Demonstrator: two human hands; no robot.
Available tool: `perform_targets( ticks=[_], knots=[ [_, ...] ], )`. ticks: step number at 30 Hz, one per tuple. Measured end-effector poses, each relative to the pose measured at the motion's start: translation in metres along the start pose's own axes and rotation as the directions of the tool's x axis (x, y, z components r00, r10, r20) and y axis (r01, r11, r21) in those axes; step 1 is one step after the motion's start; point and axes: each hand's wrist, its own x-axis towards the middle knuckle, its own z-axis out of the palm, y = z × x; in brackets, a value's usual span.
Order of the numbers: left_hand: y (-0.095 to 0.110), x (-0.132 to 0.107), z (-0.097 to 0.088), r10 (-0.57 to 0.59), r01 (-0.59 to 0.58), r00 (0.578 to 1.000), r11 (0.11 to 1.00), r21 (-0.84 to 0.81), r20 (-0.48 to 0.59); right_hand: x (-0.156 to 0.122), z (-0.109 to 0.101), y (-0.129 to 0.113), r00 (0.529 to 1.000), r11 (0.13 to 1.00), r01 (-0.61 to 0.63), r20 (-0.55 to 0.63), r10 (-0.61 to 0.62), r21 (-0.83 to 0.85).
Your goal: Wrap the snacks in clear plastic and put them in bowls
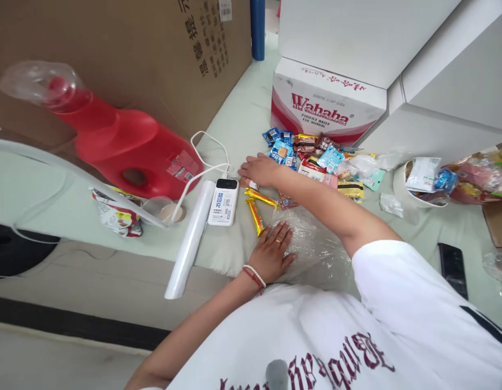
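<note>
My left hand (275,246) lies flat with its fingers stretched out, resting on a clear plastic bag (318,244). Just beyond its fingertips are two yellow-wrapped snack bars (256,216), lying at an angle to each other. My right hand (261,169) reaches across above them, palm down, fingers extended and slightly apart. Below its fingers a small reddish wrapped snack (249,184) shows in part; whether the fingers touch it is unclear. Beside the right hand spreads a pile of wrapped snacks (306,154) in blue, red, brown and yellow packets.
A white power bank (223,203) with a cable and a white plastic roll (190,244) lie left. Beyond them stands a red plastic jug (133,146). A Wahaha carton (328,103) backs the pile. Rightward are a tub of packets (401,187) and a black phone (453,268).
</note>
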Motion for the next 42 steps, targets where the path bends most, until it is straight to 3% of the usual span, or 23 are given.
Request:
perform_targets(
  ticks=[1, 3, 6, 8, 10, 12, 15, 17, 20, 23, 25, 28, 32, 37, 39, 42],
  knots=[
    [0.0, 0.0, 0.0, -0.001, 0.001, 1.0, 1.0, 0.0, 0.001, 0.002, -0.003, 0.004, 1.0, 0.999, -0.005, 0.021, 0.006, -0.038],
    [0.0, -0.001, 0.0, 0.001, -0.001, 1.0, 1.0, -0.004, -0.001, -0.016, -0.009, 0.011, 0.998, 0.995, -0.047, -0.049, 0.043, -0.092],
    [0.0, -0.001, 0.001, 0.005, -0.005, 1.0, 1.0, -0.015, -0.015, -0.083, -0.014, 0.014, 0.952, 0.987, -0.162, -0.261, 0.162, 0.021],
    [0.0, 0.0, 0.001, 0.003, -0.003, 1.0, 1.0, -0.023, -0.023, -0.141, -0.004, 0.003, 0.904, 0.966, -0.201, -0.35, 0.248, 0.164],
    [0.0, 0.0, 0.002, -0.007, 0.006, 1.0, 1.0, -0.027, -0.026, -0.192, 0.022, -0.019, 0.909, 0.94, -0.202, -0.305, 0.285, 0.276],
    [0.0, 0.001, 0.002, -0.02, 0.02, 0.999, 0.999, -0.028, -0.028, -0.229, 0.061, -0.046, 0.935, 0.913, -0.226, -0.187, 0.301, 0.338],
    [0.0, 0.003, 0.003, -0.033, 0.032, 0.999, 0.999, -0.04, -0.036, -0.253, 0.112, -0.075, 0.931, 0.867, -0.325, -0.034, 0.364, 0.377],
    [-0.002, 0.002, 0.002, -0.02, 0.017, 0.999, 0.998, -0.068, -0.045, -0.254, 0.122, -0.079, 0.926, 0.847, -0.343, -0.003, 0.376, 0.406],
    [-0.005, -0.002, -0.001, 0.007, -0.017, 0.996, 0.992, -0.121, -0.087, -0.234, 0.097, -0.069, 0.932, 0.857, -0.305, -0.056, 0.359, 0.414],
    [-0.008, -0.01, -0.006, 0.025, -0.044, 0.989, 0.991, -0.128, -0.146, -0.184, 0.062, -0.055, 0.866, 0.855, -0.429, -0.137, 0.481, 0.293],
    [-0.011, -0.016, -0.009, 0.041, -0.057, 0.989, 0.993, -0.106, -0.144, -0.141, 0.048, -0.049, 0.816, 0.823, -0.523, -0.148, 0.558, 0.22],
    [-0.016, -0.025, -0.011, 0.019, -0.024, 0.996, 0.998, -0.064, -0.085, -0.086, 0.044, -0.043, 0.842, 0.841, -0.513, -0.09, 0.532, 0.174],
    [-0.019, -0.03, -0.007, -0.015, 0.013, 0.999, 0.999, -0.036, -0.05, -0.051, 0.046, -0.038, 0.881, 0.868, -0.462, -0.023, 0.473, 0.181],
    [-0.019, -0.028, -0.003, -0.02, 0.018, 0.998, 0.999, -0.04, -0.067, -0.049, 0.03, -0.037, 0.889, 0.874, -0.444, -0.027, 0.458, 0.195],
    [-0.02, -0.028, -0.004, -0.018, 0.015, 0.998, 0.999, -0.045, -0.068, -0.066, 0.017, -0.034, 0.859, 0.862, -0.452, -0.148, 0.49, 0.229],
    [-0.023, -0.031, -0.006, -0.01, 0.004, 0.997, 0.997, -0.075, -0.081, -0.117, 0.001, -0.029, 0.759, 0.863, -0.418, -0.413, 0.504, 0.284]
  ],
)
